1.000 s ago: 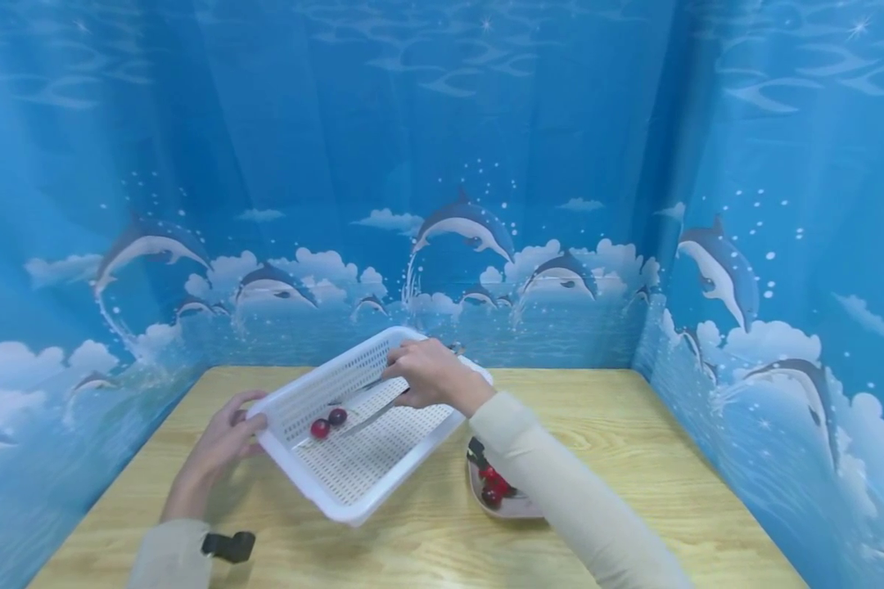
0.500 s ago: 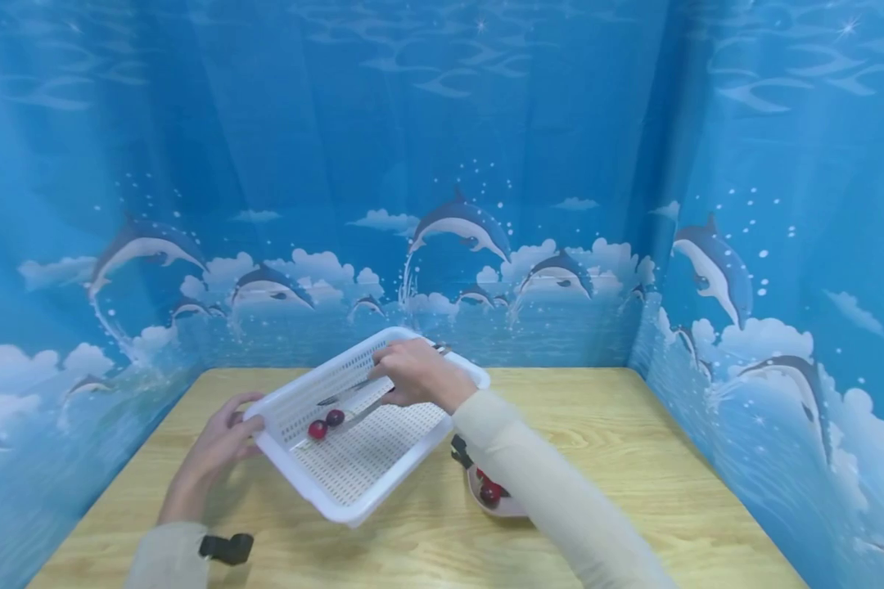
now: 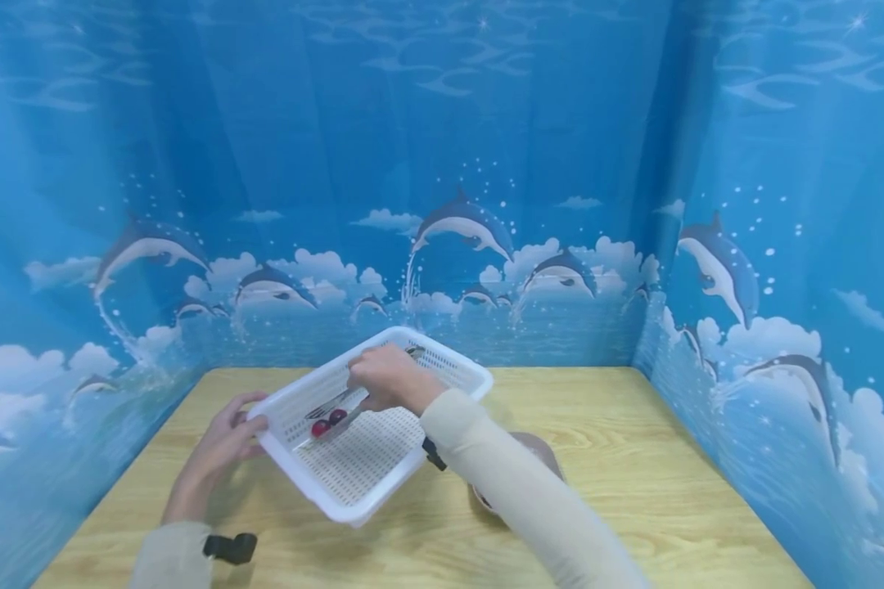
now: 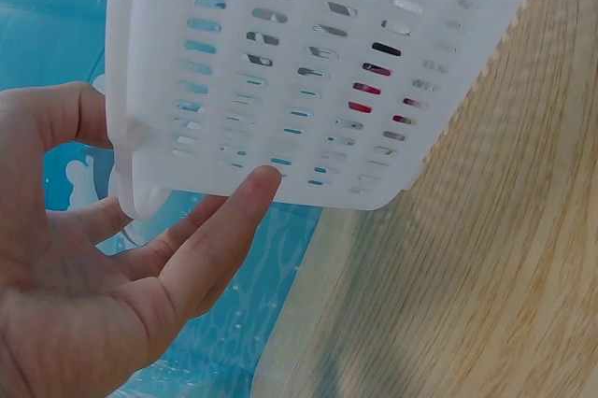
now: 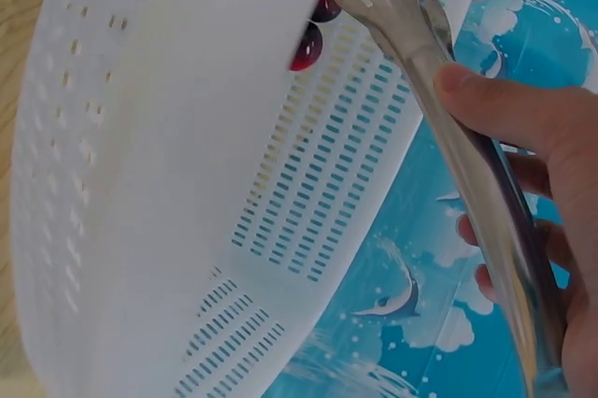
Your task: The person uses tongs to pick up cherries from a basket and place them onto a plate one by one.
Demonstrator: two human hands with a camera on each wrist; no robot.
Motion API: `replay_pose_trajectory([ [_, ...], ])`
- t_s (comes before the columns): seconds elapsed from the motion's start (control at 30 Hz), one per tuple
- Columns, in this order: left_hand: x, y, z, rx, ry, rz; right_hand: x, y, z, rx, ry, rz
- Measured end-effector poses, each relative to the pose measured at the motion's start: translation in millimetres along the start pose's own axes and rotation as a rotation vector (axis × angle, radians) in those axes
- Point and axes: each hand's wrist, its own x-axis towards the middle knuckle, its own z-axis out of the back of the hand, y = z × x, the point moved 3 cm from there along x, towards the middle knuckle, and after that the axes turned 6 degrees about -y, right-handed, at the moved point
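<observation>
My left hand (image 3: 224,438) holds a white perforated plastic basket (image 3: 324,499) by its left corner, thumb at the rim and fingers against the outer wall. The basket is tilted above the table. My right hand (image 3: 394,376) grips metal tongs (image 5: 467,160) inside it, thumb along one arm. Two dark red cherries (image 3: 320,428) lie against the low left end of the basket. The tips of the tongs are spread on either side of the cherries in the head view. In the right wrist view the slotted tong head is beside the cherries (image 5: 306,46), partly hidden by the basket wall.
A pinkish dish (image 3: 538,450) stands on the wooden table (image 3: 633,474) to the right, mostly hidden under my right sleeve (image 3: 516,483). Blue dolphin-print curtains (image 3: 442,164) close off the back and both sides.
My right hand has moved left and deeper into the basket, bringing the tongs down around the cherries. The sleeve now covers the red fruits in the dish. The left hand and basket stay nearly still.
</observation>
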Motion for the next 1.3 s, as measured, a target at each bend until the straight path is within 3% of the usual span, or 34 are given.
replay_pose_trajectory([
  [0.27,0.4,1.0,0.5,0.018,-0.001,0.008,8,5,-7,-0.051,0.055,-0.026],
  [0.7,-0.3,-0.1,-0.1,0.018,0.007,-0.002,16,8,-20,-0.059,0.071,-0.052],
  [1.3,-0.4,-0.9,-0.5,0.029,0.0,0.01,11,2,3,-0.055,0.113,-0.055],
])
